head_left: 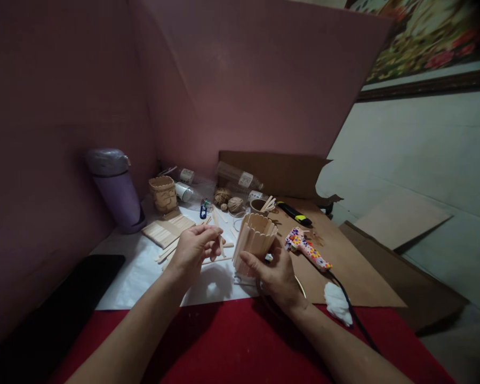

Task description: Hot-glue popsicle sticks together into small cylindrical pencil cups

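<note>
In my right hand (278,272) is a cup made of wooden craft sticks (253,242), tilted, with the thumb across its near side and the fingers behind it. My left hand (198,245) is closed in a pinch just left of the cup, holding a single craft stick (221,246). The pinched stick and the cup are apart. Loose craft sticks (166,253) lie on the white paper beyond and left of my left hand, beside a banded bundle of sticks (168,228). A flower-patterned glue gun (308,249) rests on cardboard right of my right hand.
A purple tumbler (118,194) and a decorated stick cup (163,193) stand at the left. Clear plastic bottles (236,176), twine balls (235,204) and a box cutter (295,214) lie farther back. Crumpled white tissue (337,304) sits beside the glue gun's black cord (354,314).
</note>
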{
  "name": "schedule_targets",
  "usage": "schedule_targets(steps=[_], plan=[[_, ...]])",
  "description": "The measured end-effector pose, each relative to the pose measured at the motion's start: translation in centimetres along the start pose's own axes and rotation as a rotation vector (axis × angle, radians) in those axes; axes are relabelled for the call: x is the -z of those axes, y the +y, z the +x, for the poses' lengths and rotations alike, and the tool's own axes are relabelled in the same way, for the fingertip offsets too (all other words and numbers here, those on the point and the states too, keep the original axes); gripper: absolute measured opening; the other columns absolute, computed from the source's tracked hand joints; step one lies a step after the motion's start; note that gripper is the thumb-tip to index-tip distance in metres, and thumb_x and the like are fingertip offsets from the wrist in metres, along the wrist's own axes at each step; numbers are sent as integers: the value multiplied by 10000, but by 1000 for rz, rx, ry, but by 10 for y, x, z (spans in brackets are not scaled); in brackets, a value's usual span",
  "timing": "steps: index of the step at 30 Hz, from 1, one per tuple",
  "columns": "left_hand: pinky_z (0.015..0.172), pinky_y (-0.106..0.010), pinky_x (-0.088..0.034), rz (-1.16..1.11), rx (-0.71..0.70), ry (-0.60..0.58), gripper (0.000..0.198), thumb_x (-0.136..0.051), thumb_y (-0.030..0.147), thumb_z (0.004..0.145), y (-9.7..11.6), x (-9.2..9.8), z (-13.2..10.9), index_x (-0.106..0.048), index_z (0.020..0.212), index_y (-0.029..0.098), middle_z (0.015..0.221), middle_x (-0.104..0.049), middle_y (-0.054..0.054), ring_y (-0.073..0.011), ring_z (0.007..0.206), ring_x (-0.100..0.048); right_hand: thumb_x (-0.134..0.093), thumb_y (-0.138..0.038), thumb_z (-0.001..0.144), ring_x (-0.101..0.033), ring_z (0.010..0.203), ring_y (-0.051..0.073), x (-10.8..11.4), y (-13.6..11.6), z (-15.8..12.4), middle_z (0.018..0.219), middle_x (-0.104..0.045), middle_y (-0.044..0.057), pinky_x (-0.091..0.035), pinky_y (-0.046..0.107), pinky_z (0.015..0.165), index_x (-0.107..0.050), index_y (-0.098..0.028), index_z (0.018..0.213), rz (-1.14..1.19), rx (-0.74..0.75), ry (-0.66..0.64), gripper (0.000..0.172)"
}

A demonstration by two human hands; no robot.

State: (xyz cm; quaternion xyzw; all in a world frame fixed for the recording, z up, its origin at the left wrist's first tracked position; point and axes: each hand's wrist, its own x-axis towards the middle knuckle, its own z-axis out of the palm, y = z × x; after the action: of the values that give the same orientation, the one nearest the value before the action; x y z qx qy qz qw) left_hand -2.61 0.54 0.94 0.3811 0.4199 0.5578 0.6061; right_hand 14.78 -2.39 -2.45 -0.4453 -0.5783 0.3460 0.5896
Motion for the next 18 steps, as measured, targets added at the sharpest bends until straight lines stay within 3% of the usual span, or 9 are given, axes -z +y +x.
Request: schedule_targets(steps=[8, 18], plan=[[392, -181, -348, 66, -141, -93, 256, -784, 323, 647, 1, -3, -6, -640, 668, 113, 549, -615, -12, -70, 422, -489, -819, -458, 678, -681, 897, 253, -3, 9, 1, 1036, -717, 101, -564, 379, 777, -552, -183, 1152, -136, -36, -163, 609], [408, -194, -362, 111, -293, -46, 235, -758, 331, 680, 3, -5, -8, -641, 688, 128, 551, -604, 1, -87, 450, -505, -816, -431, 680, -685, 979, 266, -4, 15, 2, 1122, -704, 116, -561, 416, 850, -524, -192, 1211, -101, -32, -172, 651]])
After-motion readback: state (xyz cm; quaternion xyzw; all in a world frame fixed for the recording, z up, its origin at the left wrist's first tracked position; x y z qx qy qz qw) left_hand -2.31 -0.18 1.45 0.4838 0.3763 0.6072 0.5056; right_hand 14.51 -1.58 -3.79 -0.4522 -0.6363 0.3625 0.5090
